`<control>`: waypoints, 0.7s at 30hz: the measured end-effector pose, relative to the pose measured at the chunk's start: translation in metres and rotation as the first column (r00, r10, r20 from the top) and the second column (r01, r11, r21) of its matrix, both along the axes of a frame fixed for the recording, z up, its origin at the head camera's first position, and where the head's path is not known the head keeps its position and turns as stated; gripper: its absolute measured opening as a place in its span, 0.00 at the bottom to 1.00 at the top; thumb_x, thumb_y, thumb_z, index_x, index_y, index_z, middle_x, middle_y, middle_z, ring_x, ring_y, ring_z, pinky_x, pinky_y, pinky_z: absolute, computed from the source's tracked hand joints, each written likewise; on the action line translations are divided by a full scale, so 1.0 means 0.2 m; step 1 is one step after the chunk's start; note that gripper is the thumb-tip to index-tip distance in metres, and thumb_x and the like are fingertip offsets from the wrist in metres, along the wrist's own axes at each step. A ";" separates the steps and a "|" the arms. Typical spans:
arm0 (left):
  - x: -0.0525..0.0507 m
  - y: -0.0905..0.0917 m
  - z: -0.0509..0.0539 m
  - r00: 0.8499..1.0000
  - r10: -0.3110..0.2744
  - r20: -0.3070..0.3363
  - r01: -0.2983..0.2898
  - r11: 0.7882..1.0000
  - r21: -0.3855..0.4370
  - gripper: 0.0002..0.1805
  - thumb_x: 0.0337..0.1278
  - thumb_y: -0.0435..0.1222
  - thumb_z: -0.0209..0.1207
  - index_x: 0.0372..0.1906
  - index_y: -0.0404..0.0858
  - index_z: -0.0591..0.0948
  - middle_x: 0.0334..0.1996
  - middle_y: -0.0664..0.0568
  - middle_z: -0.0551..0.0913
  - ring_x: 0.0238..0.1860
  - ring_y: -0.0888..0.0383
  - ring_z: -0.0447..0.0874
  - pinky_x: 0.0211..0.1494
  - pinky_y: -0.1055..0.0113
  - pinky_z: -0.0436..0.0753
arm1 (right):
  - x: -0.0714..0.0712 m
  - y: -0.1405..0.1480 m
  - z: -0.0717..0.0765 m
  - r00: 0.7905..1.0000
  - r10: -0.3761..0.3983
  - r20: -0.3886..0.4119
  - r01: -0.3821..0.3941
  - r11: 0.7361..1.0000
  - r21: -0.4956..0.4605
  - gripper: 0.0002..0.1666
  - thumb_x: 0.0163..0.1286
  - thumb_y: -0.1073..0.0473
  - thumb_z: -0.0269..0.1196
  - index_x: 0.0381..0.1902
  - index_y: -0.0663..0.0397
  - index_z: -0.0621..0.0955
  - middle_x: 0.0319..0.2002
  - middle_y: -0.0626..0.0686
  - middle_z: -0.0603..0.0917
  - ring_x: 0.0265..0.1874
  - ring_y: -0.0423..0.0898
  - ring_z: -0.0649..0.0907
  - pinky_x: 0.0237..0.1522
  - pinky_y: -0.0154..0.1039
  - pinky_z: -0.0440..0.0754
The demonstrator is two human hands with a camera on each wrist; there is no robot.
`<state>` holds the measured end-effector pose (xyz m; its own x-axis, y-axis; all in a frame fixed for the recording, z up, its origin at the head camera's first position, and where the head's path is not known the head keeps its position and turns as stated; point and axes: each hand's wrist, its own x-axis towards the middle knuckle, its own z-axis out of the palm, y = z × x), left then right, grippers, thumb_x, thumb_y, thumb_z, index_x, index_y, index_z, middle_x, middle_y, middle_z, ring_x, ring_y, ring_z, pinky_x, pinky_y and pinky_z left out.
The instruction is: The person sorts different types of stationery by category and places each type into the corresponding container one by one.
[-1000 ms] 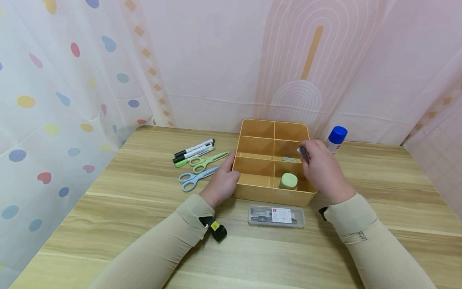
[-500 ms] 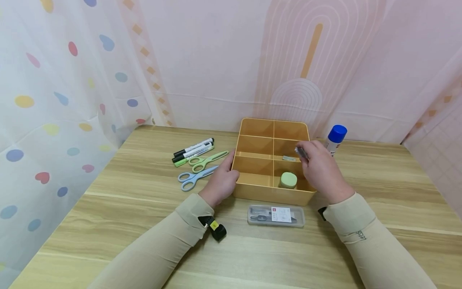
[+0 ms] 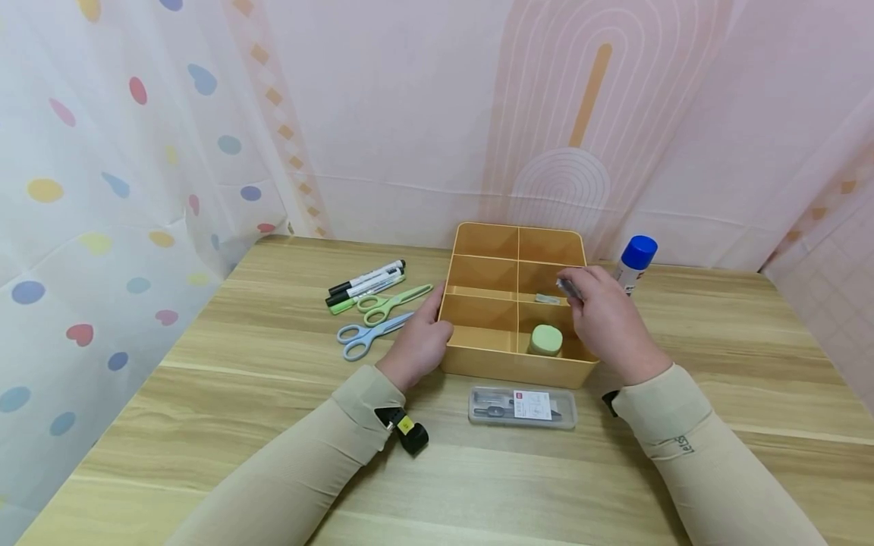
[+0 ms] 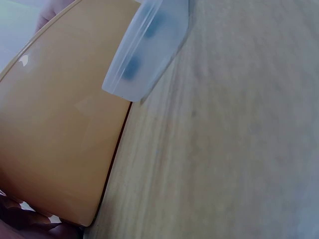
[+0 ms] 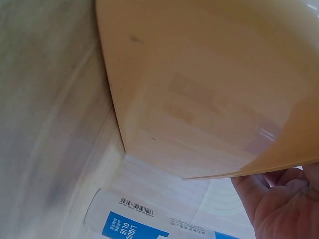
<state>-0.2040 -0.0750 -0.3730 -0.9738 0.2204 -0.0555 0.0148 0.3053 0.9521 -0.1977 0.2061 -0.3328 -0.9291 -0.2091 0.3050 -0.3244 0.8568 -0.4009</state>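
An orange organizer box with six compartments stands on the table. My left hand lies against its left wall, thumb at the near left corner. Over the right side, my right hand pinches a small grey-and-clear item above the middle right compartment; what it is I cannot tell. A small pale item lies in that same compartment. The near right compartment holds a light green round-cornered object. In the right wrist view the right hand is at the box's rim, its held item hidden.
Left of the box lie several pens, green scissors and blue scissors. A clear case with a compass lies just in front of the box. Behind the right hand stands a blue-capped glue bottle. Curtains hang behind the table.
The right hand and its small item have shifted slightly left over the middle right compartment. The left hand has stayed at the box.
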 end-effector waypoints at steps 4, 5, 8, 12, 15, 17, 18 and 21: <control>0.00 0.00 0.00 1.000 -0.001 0.001 0.001 1.000 0.004 0.45 0.65 0.29 0.42 0.87 0.51 0.50 0.85 0.53 0.55 0.83 0.48 0.57 0.84 0.43 0.57 | 0.00 0.00 0.00 1.000 0.002 0.005 -0.002 1.000 0.013 0.23 0.75 0.73 0.58 0.66 0.63 0.78 0.60 0.66 0.80 0.59 0.65 0.80 0.66 0.64 0.79; 0.00 0.00 0.00 1.000 -0.001 0.001 0.001 1.000 0.004 0.45 0.65 0.29 0.42 0.87 0.51 0.50 0.85 0.53 0.55 0.83 0.48 0.57 0.84 0.43 0.57 | 0.00 0.00 0.00 1.000 0.003 0.006 -0.003 1.000 0.015 0.23 0.75 0.73 0.57 0.66 0.63 0.78 0.59 0.66 0.80 0.59 0.65 0.80 0.66 0.64 0.79; 0.00 0.00 0.00 1.000 0.001 -0.001 -0.001 1.000 0.004 0.45 0.65 0.29 0.43 0.87 0.51 0.50 0.85 0.53 0.55 0.83 0.47 0.57 0.84 0.42 0.57 | 0.00 0.00 0.00 1.000 0.006 0.005 -0.006 1.000 0.017 0.23 0.75 0.73 0.57 0.66 0.63 0.78 0.59 0.66 0.80 0.58 0.65 0.81 0.65 0.64 0.80; 0.00 0.00 0.00 1.000 0.006 0.003 -0.006 1.000 0.003 0.45 0.65 0.29 0.43 0.87 0.51 0.50 0.85 0.53 0.55 0.83 0.47 0.57 0.84 0.42 0.57 | 0.00 0.00 0.00 1.000 0.011 -0.005 -0.011 1.000 0.016 0.23 0.75 0.73 0.57 0.65 0.63 0.79 0.59 0.66 0.81 0.58 0.65 0.81 0.65 0.64 0.80; 0.00 0.00 0.00 1.000 0.008 0.007 -0.008 1.000 0.001 0.45 0.65 0.29 0.43 0.87 0.51 0.50 0.85 0.52 0.56 0.83 0.47 0.58 0.84 0.42 0.58 | 0.00 0.00 -0.01 1.000 0.014 -0.014 -0.014 1.000 0.016 0.22 0.75 0.73 0.57 0.65 0.63 0.79 0.58 0.66 0.81 0.58 0.65 0.81 0.65 0.64 0.80; 0.01 0.00 0.00 1.000 0.009 0.008 -0.009 1.000 -0.002 0.45 0.65 0.29 0.43 0.87 0.51 0.50 0.85 0.52 0.56 0.83 0.47 0.58 0.84 0.42 0.58 | 0.00 0.00 -0.01 1.000 0.018 -0.018 -0.018 1.000 0.016 0.22 0.75 0.73 0.57 0.65 0.63 0.79 0.58 0.66 0.81 0.58 0.65 0.81 0.65 0.64 0.80; 0.00 0.00 0.00 1.000 0.008 0.007 -0.008 1.000 -0.003 0.45 0.64 0.29 0.43 0.87 0.51 0.50 0.85 0.52 0.56 0.83 0.47 0.58 0.84 0.42 0.58 | 0.00 0.00 0.00 1.000 0.019 -0.020 -0.019 1.000 0.017 0.22 0.75 0.73 0.57 0.65 0.63 0.79 0.58 0.66 0.81 0.58 0.65 0.81 0.65 0.64 0.80; 0.01 0.00 0.01 1.000 0.010 0.008 -0.009 1.000 -0.006 0.45 0.65 0.29 0.43 0.87 0.51 0.50 0.85 0.52 0.56 0.83 0.47 0.57 0.84 0.43 0.57 | 0.00 0.00 -0.01 0.999 0.023 -0.025 -0.023 1.000 0.019 0.22 0.75 0.73 0.57 0.64 0.63 0.79 0.58 0.67 0.81 0.58 0.65 0.81 0.64 0.64 0.80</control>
<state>-0.2027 -0.0746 -0.3719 -0.9754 0.2108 -0.0651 0.0039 0.3115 0.9502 -0.1977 0.2060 -0.3338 -0.9160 -0.2362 0.3242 -0.3540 0.8563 -0.3762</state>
